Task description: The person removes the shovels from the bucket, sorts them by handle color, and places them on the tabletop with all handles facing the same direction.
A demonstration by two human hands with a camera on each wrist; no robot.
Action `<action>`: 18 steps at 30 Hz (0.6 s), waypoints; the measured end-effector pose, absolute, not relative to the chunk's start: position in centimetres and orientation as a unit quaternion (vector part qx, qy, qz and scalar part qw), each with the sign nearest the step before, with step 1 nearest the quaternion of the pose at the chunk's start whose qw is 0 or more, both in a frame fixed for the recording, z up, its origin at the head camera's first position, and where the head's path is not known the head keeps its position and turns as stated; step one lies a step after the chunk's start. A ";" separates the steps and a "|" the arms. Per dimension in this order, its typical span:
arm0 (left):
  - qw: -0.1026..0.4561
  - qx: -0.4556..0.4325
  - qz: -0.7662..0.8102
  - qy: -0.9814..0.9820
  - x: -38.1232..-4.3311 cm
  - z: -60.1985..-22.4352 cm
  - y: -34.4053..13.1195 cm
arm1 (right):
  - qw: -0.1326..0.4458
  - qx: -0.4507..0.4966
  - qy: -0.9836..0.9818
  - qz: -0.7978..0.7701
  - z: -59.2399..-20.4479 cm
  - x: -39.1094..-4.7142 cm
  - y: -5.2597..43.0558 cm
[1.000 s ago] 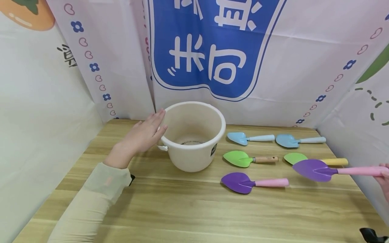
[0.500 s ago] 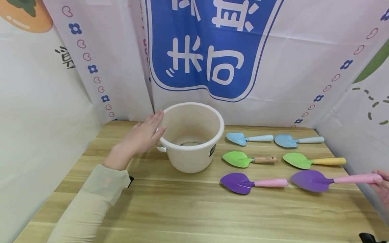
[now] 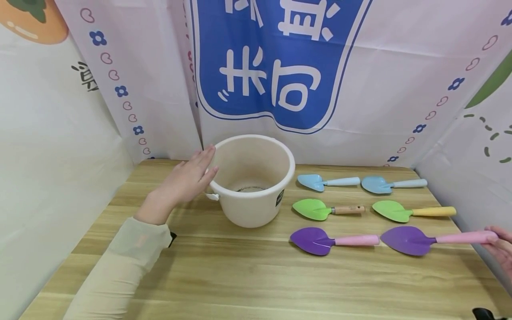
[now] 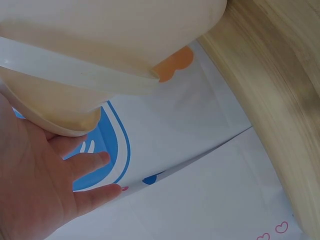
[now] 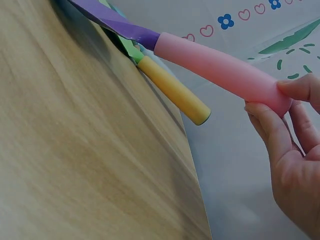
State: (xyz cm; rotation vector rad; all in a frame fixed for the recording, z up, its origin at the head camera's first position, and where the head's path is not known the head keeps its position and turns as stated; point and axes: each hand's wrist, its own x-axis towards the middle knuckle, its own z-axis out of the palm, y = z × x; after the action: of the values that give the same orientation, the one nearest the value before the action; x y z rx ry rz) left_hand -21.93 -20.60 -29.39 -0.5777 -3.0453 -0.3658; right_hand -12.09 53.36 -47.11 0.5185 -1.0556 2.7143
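At the right edge of the head view my right hand (image 3: pixel 502 249) pinches the end of a pink handle between thumb and fingers. That handle belongs to a purple garden trowel (image 3: pixel 410 241), held low over the table with its blade toward the left. In the right wrist view the pink grip (image 5: pixel 220 72) slants up toward the blade. My left hand (image 3: pixel 187 178) rests on the left rim of a cream bucket (image 3: pixel 250 209), fingers extended. From the left wrist, those fingers (image 4: pixel 90 162) show straight and spread beside the bucket's rim.
Several other trowels lie on the wooden table (image 3: pixel 256 280): a second purple one (image 3: pixel 314 241), a green one with a wooden handle (image 3: pixel 314 209), a green one with a yellow handle (image 3: pixel 394 211), and two light blue ones (image 3: pixel 314 182). Printed cloth (image 3: pixel 160 80) hangs behind.
My right hand has lowered the purple trowel and brought it slightly toward me, uncovering the yellow-handled trowel and lining up with the other purple one. My left hand stays at the bucket rim.
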 end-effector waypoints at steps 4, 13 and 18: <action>0.012 -0.186 -0.115 -0.976 -21.9 -29.4 -20.6 | 0.082 0.159 -0.373 0.910 -47.1 -12.2 53.6; 0.017 -0.189 -0.112 -0.975 -22.0 -29.5 -20.7 | 0.029 0.354 -0.386 0.852 -47.7 -12.8 54.1; 0.019 -0.190 -0.112 -0.975 -22.0 -29.5 -20.7 | 0.048 0.397 -0.451 0.798 -48.2 -12.9 54.5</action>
State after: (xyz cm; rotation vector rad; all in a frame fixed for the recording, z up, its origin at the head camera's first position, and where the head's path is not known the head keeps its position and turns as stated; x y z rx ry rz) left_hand -21.98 -20.68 -29.54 -0.5899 -3.0271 -0.3471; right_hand -12.89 54.47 -48.22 1.2109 -1.3759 2.4317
